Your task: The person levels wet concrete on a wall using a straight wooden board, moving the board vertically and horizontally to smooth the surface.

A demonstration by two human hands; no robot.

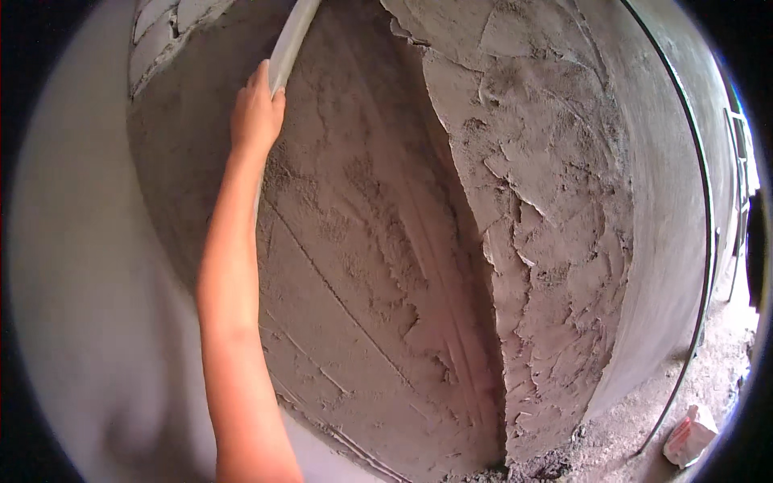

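My left hand is closed round a long, pale grey straightedge, held high against the wall at the upper left. The bar runs out of the top of the view, and much of its lower length is hidden behind my forearm. Grey wet mortar covers the wall here, with drag lines and rough patches in it. To the right, a thicker, lumpy mortar layer ends in a ragged raised edge. My right hand is out of sight.
A smooth pale wall meets the mortared one on the left. Bare wall shows at the upper left. A dark cable or hose hangs down at the right. Below it, a crumpled white bag sits on the gritty floor.
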